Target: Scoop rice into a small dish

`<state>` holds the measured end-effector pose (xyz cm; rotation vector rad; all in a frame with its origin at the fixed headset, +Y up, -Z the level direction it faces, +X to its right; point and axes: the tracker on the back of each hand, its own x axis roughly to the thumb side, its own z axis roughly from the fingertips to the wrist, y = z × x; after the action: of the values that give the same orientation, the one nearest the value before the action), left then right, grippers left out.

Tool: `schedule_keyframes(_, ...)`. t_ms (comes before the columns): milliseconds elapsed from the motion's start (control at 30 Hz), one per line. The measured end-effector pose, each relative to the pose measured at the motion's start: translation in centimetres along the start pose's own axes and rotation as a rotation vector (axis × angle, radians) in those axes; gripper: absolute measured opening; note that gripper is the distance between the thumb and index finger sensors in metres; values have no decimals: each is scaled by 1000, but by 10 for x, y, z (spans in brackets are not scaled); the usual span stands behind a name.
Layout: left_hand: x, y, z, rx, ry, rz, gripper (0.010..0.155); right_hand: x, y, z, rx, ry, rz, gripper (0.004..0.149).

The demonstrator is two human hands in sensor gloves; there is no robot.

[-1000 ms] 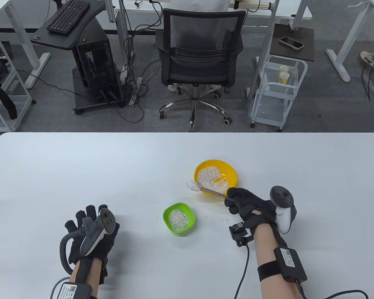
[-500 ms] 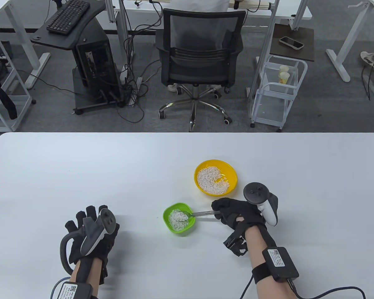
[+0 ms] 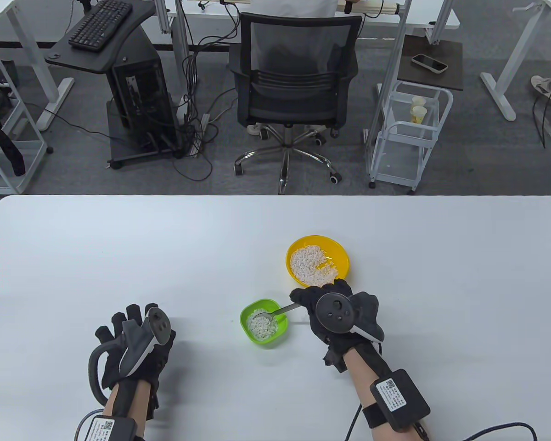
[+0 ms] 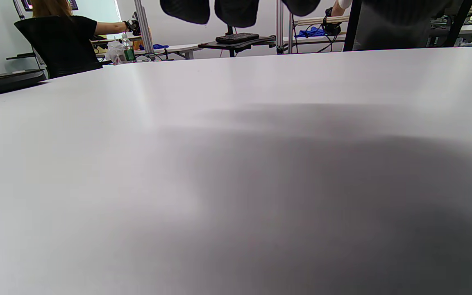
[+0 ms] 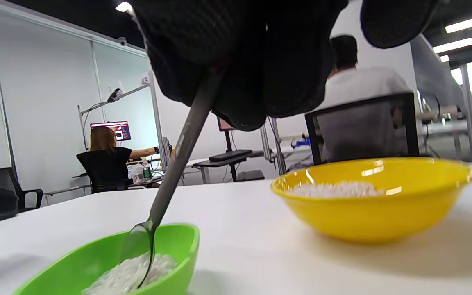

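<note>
Left hand point(image 3: 135, 342) flat on table point(image 3: 119, 248), fingers spread, holding nothing, parked clear. Green dish point(image 3: 263, 322) with rice point(image 3: 262, 325) centre; spoon point(image 3: 275, 313) tipped steeply into it, likely to dump grains. Right hand point(image 3: 335, 314) pinching spoon handle. Yellow bowl point(image 3: 317, 261) just behind for refills.

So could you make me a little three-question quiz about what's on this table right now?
1. True or false: the spoon has its bowl tipped down in the green dish.
2. Which hand holds the spoon? A) left hand B) right hand
3. Fill in: the larger heap of rice lies in the ______ bowl.

Key: 1 true; 2 B; 3 yellow.
</note>
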<state>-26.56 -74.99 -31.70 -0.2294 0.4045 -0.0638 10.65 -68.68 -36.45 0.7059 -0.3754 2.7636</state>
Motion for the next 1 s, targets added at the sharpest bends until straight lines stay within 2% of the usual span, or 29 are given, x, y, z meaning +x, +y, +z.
schedule_keyframes(300,0,1,1,-5,0,2,72,2,-9,6,-122,-75,98,39)
schedule_keyframes(500,-1,0,0,-6,2,1,72,11,-15,9,-193,-174,248,39)
schedule_keyframes(567,0,1,0,-7,4,-4,72,6,-27,8,-255,-127,129,39)
schedule_keyframes(667,0,0,0,-5,3,-4,72,-16,-40,9,-426,89,-67,40)
schedule_keyframes(733,-1,-1,0,-12,7,-7,72,-35,-41,12,-508,291,-65,40)
schedule_keyframes(833,-1,0,1,-10,10,-9,72,-76,-26,16,-466,537,-124,41)
schedule_keyframes(933,-2,0,0,-7,15,-7,72,-110,-7,23,-413,787,-334,42)
schedule_keyframes(1000,-3,0,-2,-8,22,-14,72,-122,2,26,-374,888,-431,42)
